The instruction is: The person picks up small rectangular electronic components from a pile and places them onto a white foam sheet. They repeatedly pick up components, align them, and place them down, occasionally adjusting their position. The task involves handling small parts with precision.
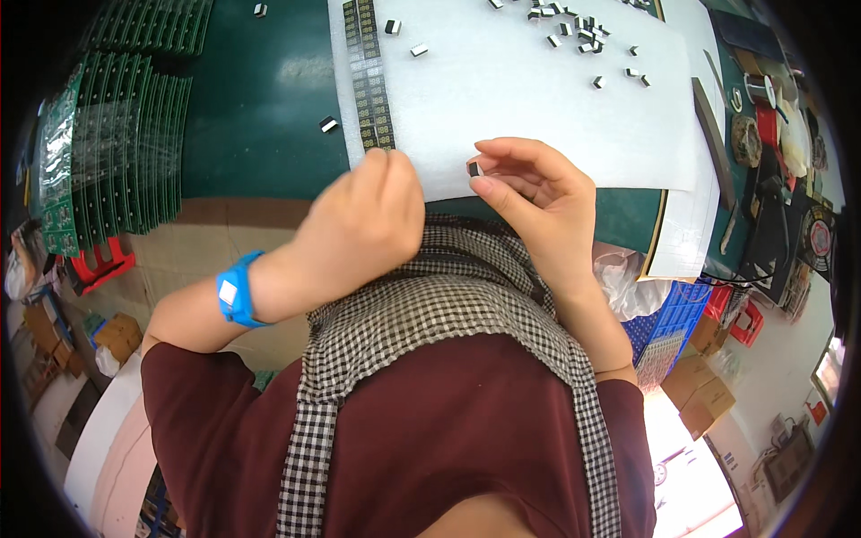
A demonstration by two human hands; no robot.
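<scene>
My right hand [543,193] pinches a small block [474,169] with a black face and white sides between thumb and fingertips, just above the near edge of the white foam sheet [502,99]. Close by on the left, my left hand [368,220] is closed, its fingertips pressed together at the near end of a dark strip [369,81] printed with rows of digit-like patterns. What those fingertips hold, if anything, is hidden. More blocks of the same kind [587,36] lie scattered at the far right of the sheet. Single ones lie nearer the strip, and one block [328,124] rests on the green tabletop.
Stacked green circuit boards [117,143] stand at the table's left side. On the right are a dark flat bar [713,134], a spool [760,90] and assorted tools. A blue plastic crate [668,314] and cardboard boxes [700,394] sit below the table's right side.
</scene>
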